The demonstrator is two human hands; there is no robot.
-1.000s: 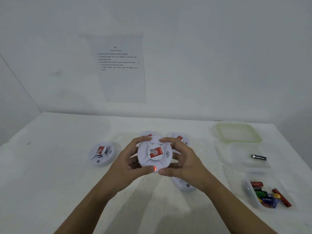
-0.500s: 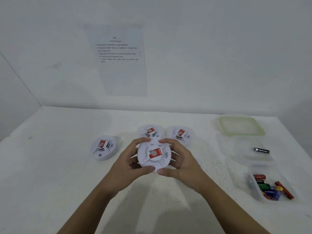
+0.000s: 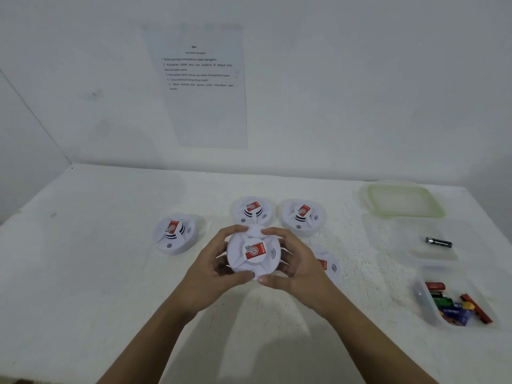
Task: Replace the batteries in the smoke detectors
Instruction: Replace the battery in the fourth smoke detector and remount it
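While both hands, left hand (image 3: pixel 213 268) and right hand (image 3: pixel 295 266), clasp the smoke detector (image 3: pixel 253 254) face-up at frame centre above the table (image 3: pixel 83 273), flipping it to reach the battery cover looks next

The light is soft and a bit dim, with a cool, grey-blue look. It may come from above and behind the camera, because pale shadows fan out on the white rough table (image 3: pixel 83 273) under the two bare arms. Nothing shines hard. The small print on the white paper sheet (image 3: pixel 199 87) in the upper middle is fuzzy. Straight lines bend near the frame's edges.
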